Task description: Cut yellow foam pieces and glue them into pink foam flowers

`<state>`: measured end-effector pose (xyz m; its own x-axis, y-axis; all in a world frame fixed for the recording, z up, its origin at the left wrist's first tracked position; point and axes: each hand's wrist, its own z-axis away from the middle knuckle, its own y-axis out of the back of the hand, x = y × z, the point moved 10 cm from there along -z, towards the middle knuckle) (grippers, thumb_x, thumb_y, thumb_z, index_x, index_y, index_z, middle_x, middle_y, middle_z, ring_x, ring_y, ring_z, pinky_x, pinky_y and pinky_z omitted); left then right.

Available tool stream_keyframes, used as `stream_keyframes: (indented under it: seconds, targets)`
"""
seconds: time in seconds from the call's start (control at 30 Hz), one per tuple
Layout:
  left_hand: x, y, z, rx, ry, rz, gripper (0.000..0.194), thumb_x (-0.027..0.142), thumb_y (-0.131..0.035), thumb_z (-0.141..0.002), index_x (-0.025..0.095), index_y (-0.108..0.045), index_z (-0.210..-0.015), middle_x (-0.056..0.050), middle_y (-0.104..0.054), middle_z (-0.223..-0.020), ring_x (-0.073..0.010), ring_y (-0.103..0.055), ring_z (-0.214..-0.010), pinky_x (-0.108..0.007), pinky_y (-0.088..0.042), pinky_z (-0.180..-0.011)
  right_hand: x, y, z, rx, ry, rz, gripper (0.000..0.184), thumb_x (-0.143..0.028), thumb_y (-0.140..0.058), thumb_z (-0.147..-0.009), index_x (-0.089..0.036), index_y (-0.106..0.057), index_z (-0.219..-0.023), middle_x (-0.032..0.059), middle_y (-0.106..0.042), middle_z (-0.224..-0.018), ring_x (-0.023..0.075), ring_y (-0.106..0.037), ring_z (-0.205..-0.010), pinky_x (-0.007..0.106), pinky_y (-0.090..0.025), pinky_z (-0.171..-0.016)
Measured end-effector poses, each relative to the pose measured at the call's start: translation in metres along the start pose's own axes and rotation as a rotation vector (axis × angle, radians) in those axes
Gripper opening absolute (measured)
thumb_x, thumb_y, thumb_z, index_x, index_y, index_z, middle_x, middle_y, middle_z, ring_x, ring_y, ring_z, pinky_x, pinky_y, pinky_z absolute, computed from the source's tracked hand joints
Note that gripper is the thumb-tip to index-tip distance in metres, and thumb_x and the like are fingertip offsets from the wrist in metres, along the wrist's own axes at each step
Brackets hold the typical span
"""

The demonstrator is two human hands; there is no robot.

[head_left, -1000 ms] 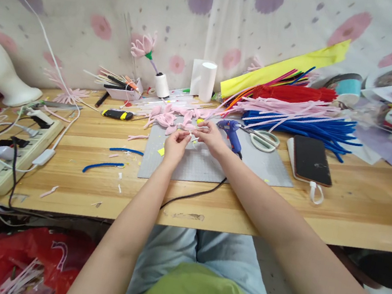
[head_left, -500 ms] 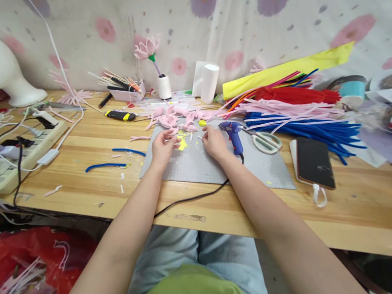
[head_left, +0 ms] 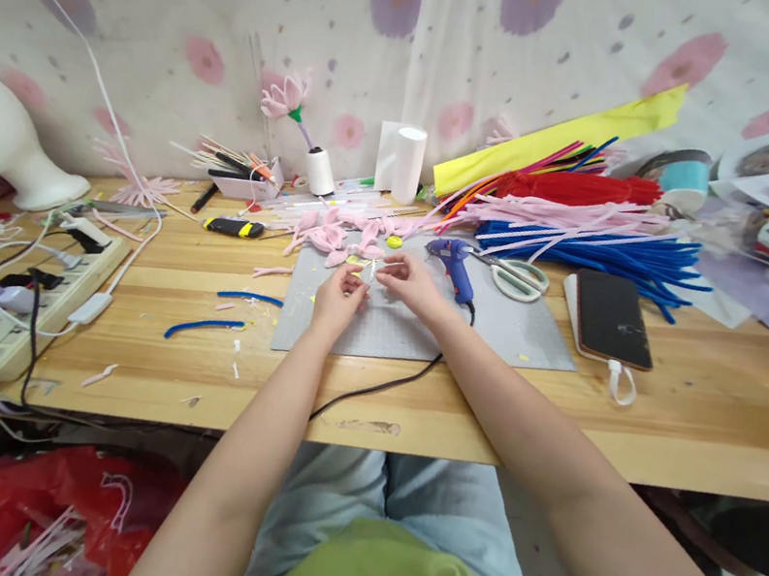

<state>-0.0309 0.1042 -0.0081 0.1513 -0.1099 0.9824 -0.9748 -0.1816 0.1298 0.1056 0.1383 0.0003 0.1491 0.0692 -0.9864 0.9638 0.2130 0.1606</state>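
Note:
Over the grey cutting mat [head_left: 502,332], my left hand [head_left: 342,299] is closed in a pinch, on what I cannot make out. My right hand [head_left: 412,285] comes in from the other side, thumb and fingers also pinched together. A tiny thin white piece [head_left: 372,272] shows between the fingertips of both hands; which hand grips it is too small to tell. Just beyond lie pink fuzzy petal shapes [head_left: 329,237] and a small yellow disc [head_left: 393,242]. A blue glue gun [head_left: 457,266] rests right of my right hand, with scissors [head_left: 520,279] beside it.
Bundles of blue [head_left: 596,255], pink and red pipe cleaners lie at the back right. A phone [head_left: 614,317] sits right of the mat. At left are a power strip [head_left: 48,310] with cables, a utility knife [head_left: 233,226] and blue stem pieces [head_left: 205,327]. The glue gun's cord crosses the front.
My hands have drawn closer together, the left moving right and the right moving slightly down and left. The yellow star-like piece by my left hand is now mostly covered.

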Motion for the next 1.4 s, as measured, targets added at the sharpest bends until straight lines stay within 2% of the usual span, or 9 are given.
stream_keyframes:
  seconds: [0.1,0.23,0.47,0.67,0.87,1.03,1.2,1.3,1.4]
  targets:
    - [0.004,-0.008,0.003,-0.041,-0.040,-0.077,0.030,0.017,-0.060,-0.072,0.020,-0.057,-0.102,0.000,-0.060,-0.074,-0.0120,-0.061,-0.061,-0.022,-0.048,-0.048,0.007,-0.019,-0.003,-0.060,-0.044,-0.159,0.032,-0.017,-0.066,-0.065,-0.020,-0.047,-0.090,-0.0038,-0.061,-0.070,0.0114,-0.059,-0.062,0.027,-0.049,-0.063]
    - [0.006,-0.002,0.002,-0.040,-0.059,-0.209,0.029,0.017,-0.058,-0.074,0.020,-0.058,-0.103,-0.001,-0.062,-0.078,-0.0119,-0.061,-0.064,-0.024,-0.049,-0.054,0.006,-0.003,-0.008,0.121,-0.011,-0.105,0.027,-0.018,-0.065,-0.063,-0.020,-0.047,-0.082,-0.0077,-0.053,-0.056,0.0108,-0.054,-0.055,0.025,-0.045,-0.059]
    - [0.039,0.044,0.008,0.361,-0.241,-0.431,0.031,0.017,-0.058,-0.074,0.018,-0.059,-0.106,-0.008,-0.063,-0.100,-0.0170,-0.060,-0.089,-0.032,-0.049,-0.081,0.001,0.008,-0.008,0.156,-0.007,-0.205,0.033,-0.024,-0.069,-0.057,-0.021,-0.045,-0.079,-0.0069,-0.054,-0.056,0.0089,-0.049,-0.052,0.024,-0.039,-0.055]
    - [0.000,-0.005,-0.002,-0.009,0.012,0.094,0.035,0.033,-0.069,-0.068,0.015,-0.063,-0.097,-0.006,-0.067,-0.083,-0.0149,-0.064,-0.068,-0.029,-0.052,-0.063,0.002,-0.014,-0.001,0.053,-0.037,-0.321,0.037,-0.026,-0.070,-0.052,-0.020,-0.045,-0.079,-0.0079,-0.054,-0.056,0.0096,-0.052,-0.055,0.024,-0.039,-0.058]
    - [-0.013,-0.003,-0.004,-0.018,0.110,0.175,0.032,0.021,-0.072,-0.060,0.014,-0.064,-0.091,0.001,-0.064,-0.062,-0.0111,-0.060,-0.054,-0.029,-0.053,-0.061,0.009,-0.012,-0.003,0.043,-0.066,-0.294,0.042,-0.028,-0.073,-0.050,-0.019,-0.047,-0.083,-0.0073,-0.053,-0.057,0.0091,-0.049,-0.054,0.023,-0.035,-0.054]
    - [-0.014,0.008,-0.004,0.052,0.111,0.073,0.022,0.014,-0.065,-0.065,0.015,-0.064,-0.087,0.001,-0.063,-0.062,-0.0106,-0.060,-0.054,-0.025,-0.051,-0.058,-0.017,0.024,0.000,0.049,0.018,-0.168,0.043,-0.036,-0.075,-0.052,-0.020,-0.049,-0.082,-0.0049,-0.054,-0.060,0.0084,-0.048,-0.055,0.023,-0.037,-0.054]
    - [-0.010,0.012,-0.003,0.084,0.069,-0.080,0.012,0.017,-0.061,-0.070,0.016,-0.065,-0.081,-0.002,-0.065,-0.071,-0.0127,-0.062,-0.061,-0.026,-0.050,-0.059,-0.021,0.077,0.026,-0.333,-0.107,0.326,0.038,-0.048,-0.073,-0.057,-0.017,-0.057,-0.070,-0.0004,-0.056,-0.058,0.0085,-0.044,-0.050,0.024,-0.033,-0.049]
    - [-0.006,0.011,-0.003,0.087,0.028,-0.172,0.010,0.019,-0.059,-0.072,0.017,-0.065,-0.080,-0.003,-0.067,-0.075,-0.0127,-0.062,-0.064,-0.028,-0.050,-0.067,-0.010,0.140,0.027,-0.077,-0.193,0.687,0.042,-0.058,-0.067,-0.062,-0.018,-0.056,-0.064,0.0001,-0.053,-0.055,0.0109,-0.046,-0.051,0.026,-0.034,-0.050]
    - [0.000,0.012,-0.001,0.101,-0.013,-0.256,0.011,0.020,-0.058,-0.072,0.018,-0.065,-0.079,-0.002,-0.067,-0.076,-0.0126,-0.061,-0.067,-0.028,-0.049,-0.071,-0.003,0.151,0.020,0.121,-0.156,0.796,0.046,-0.057,-0.069,-0.060,-0.017,-0.061,-0.082,0.0058,-0.064,-0.076,0.0169,-0.056,-0.065,0.029,-0.042,-0.059]
